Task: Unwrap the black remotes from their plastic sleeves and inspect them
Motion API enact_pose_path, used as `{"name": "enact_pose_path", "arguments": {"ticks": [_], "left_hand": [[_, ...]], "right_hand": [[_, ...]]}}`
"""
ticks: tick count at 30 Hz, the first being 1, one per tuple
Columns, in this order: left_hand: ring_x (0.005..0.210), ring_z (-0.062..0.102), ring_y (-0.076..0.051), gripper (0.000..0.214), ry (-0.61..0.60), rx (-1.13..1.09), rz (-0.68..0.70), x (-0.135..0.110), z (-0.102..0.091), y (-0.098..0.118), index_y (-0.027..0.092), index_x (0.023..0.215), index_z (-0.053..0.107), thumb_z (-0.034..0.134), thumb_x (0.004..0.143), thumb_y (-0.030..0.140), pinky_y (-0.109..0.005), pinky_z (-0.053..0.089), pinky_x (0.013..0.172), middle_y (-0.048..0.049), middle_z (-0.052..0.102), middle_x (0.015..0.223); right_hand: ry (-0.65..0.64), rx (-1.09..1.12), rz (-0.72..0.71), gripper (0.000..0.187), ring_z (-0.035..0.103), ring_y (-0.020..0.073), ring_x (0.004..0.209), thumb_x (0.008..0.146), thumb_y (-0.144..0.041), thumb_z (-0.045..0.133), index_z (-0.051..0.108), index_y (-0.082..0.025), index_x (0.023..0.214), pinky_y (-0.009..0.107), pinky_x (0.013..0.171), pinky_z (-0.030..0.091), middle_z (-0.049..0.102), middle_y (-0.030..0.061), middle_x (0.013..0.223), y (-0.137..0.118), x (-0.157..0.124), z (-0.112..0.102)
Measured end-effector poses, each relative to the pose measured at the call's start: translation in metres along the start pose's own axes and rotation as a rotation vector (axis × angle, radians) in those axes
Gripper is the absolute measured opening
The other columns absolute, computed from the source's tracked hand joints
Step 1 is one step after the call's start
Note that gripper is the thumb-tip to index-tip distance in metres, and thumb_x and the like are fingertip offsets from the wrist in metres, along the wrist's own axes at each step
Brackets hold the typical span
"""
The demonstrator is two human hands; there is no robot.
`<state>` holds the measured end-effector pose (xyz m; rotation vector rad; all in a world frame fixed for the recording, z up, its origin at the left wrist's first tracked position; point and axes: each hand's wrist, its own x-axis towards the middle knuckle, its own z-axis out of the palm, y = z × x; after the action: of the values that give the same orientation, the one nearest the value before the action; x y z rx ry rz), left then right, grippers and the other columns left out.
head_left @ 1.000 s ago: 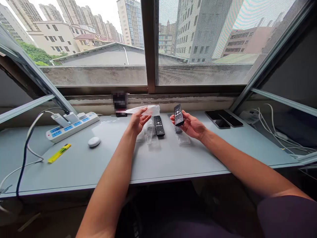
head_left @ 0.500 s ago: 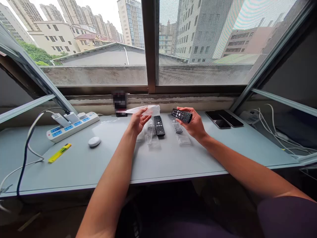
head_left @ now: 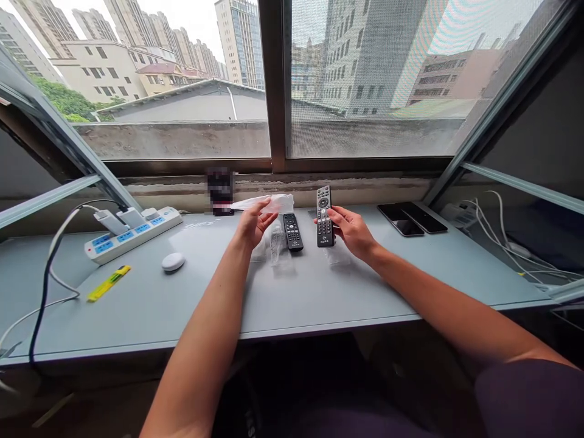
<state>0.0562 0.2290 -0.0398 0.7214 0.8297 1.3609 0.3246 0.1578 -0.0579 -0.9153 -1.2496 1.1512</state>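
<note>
My right hand (head_left: 356, 230) is closed on a black remote control (head_left: 324, 222), held upright with its buttons facing me. The thumb lies on its front edge. My left hand (head_left: 257, 220) has its fingers curled at a thin white plastic sleeve (head_left: 280, 204), which it pinches above the desk. A second black remote control (head_left: 292, 232) lies on the desk between my hands, buttons up. Beside it on the left is a clear plastic bag (head_left: 277, 246) with something in it that is hard to make out. Another clear bag (head_left: 336, 257) lies partly hidden behind the held remote.
On the left are a power strip (head_left: 137, 234) with plugs and cables, a yellow packet (head_left: 109, 283) and a white round case (head_left: 173, 262). Two dark phones (head_left: 400, 220) lie on the right, with white cables (head_left: 506, 243) farther right. A window stands behind the desk (head_left: 301, 298).
My right hand has turned the remote control from slanting sideways to upright, its button face toward me. The left hand and the white sleeve have stayed in place.
</note>
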Motion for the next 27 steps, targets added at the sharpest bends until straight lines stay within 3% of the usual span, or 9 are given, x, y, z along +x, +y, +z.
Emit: {"name": "enact_pose_path", "arguments": {"ticks": [2,5,10,14,17,20,22,27], "left_hand": [[0.103,0.082,-0.019,0.018,-0.003,0.000,0.001,0.000,0.000,0.000,0.020,0.104,0.073,0.084,0.090,0.018,-0.027,0.068,0.095,-0.0090,0.081,0.118],[0.107,0.081,-0.020,0.017,-0.007,0.006,0.005,0.001,-0.001,-0.001,0.020,0.105,0.074,0.083,0.091,0.019,-0.028,0.068,0.096,-0.0093,0.081,0.119],[0.107,0.081,-0.021,0.014,-0.009,-0.001,0.003,0.000,0.000,-0.001,0.019,0.105,0.075,0.081,0.093,0.017,-0.028,0.068,0.095,-0.0103,0.081,0.121],[0.102,0.081,-0.018,0.013,-0.013,-0.008,-0.002,-0.001,0.001,0.001,0.019,0.105,0.075,0.080,0.093,0.017,-0.026,0.067,0.091,-0.0091,0.081,0.117],[0.100,0.080,-0.017,0.015,-0.011,-0.013,-0.004,-0.001,0.001,0.001,0.019,0.104,0.074,0.082,0.091,0.017,-0.026,0.067,0.093,-0.0082,0.080,0.117],[0.098,0.080,-0.017,0.013,-0.012,-0.020,-0.004,-0.001,0.001,0.001,0.018,0.103,0.074,0.081,0.092,0.016,-0.026,0.066,0.094,-0.0083,0.079,0.118],[0.097,0.079,-0.016,0.010,-0.009,-0.021,-0.006,0.000,0.001,0.001,0.018,0.103,0.074,0.079,0.094,0.016,-0.026,0.066,0.093,-0.0084,0.079,0.117],[0.098,0.079,-0.017,0.013,-0.004,-0.018,-0.007,0.000,0.001,0.001,0.019,0.103,0.075,0.082,0.092,0.016,-0.027,0.066,0.094,-0.0082,0.079,0.116]], "right_hand": [[-0.038,0.110,0.072,0.036,0.070,0.0180,0.081,0.091,-0.053,0.089,0.081,-0.023,0.110,0.027,0.057,0.051,0.086,0.0100,0.115,0.001,0.004,-0.003],[-0.039,0.217,0.110,0.031,0.071,0.0161,0.079,0.083,-0.039,0.098,0.080,-0.022,0.102,0.026,0.057,0.056,0.085,0.0104,0.122,0.003,0.008,-0.008],[0.002,0.249,0.054,0.032,0.079,0.0197,0.091,0.074,-0.031,0.105,0.079,-0.026,0.092,0.034,0.084,0.068,0.086,0.0044,0.115,0.003,0.008,-0.008],[-0.015,0.129,-0.151,0.031,0.077,0.0232,0.120,0.078,-0.032,0.103,0.080,-0.031,0.099,0.042,0.107,0.064,0.081,0.0025,0.139,0.003,0.005,-0.006],[0.012,-0.100,-0.384,0.021,0.074,0.0280,0.128,0.087,-0.039,0.097,0.085,-0.030,0.102,0.048,0.111,0.061,0.080,0.0068,0.137,0.008,0.006,-0.009],[0.030,-0.401,-0.640,0.007,0.071,0.0300,0.128,0.098,-0.034,0.086,0.089,-0.033,0.105,0.055,0.115,0.057,0.080,0.0073,0.132,0.011,0.007,-0.013],[0.046,-0.594,-0.759,0.013,0.067,0.0313,0.128,0.103,-0.028,0.079,0.090,-0.036,0.106,0.058,0.115,0.055,0.081,0.0067,0.128,0.010,0.005,-0.014],[0.036,-0.728,-0.816,0.016,0.066,0.0337,0.123,0.104,-0.030,0.078,0.088,-0.035,0.116,0.062,0.115,0.054,0.083,0.0077,0.116,0.008,0.004,-0.012]]}}
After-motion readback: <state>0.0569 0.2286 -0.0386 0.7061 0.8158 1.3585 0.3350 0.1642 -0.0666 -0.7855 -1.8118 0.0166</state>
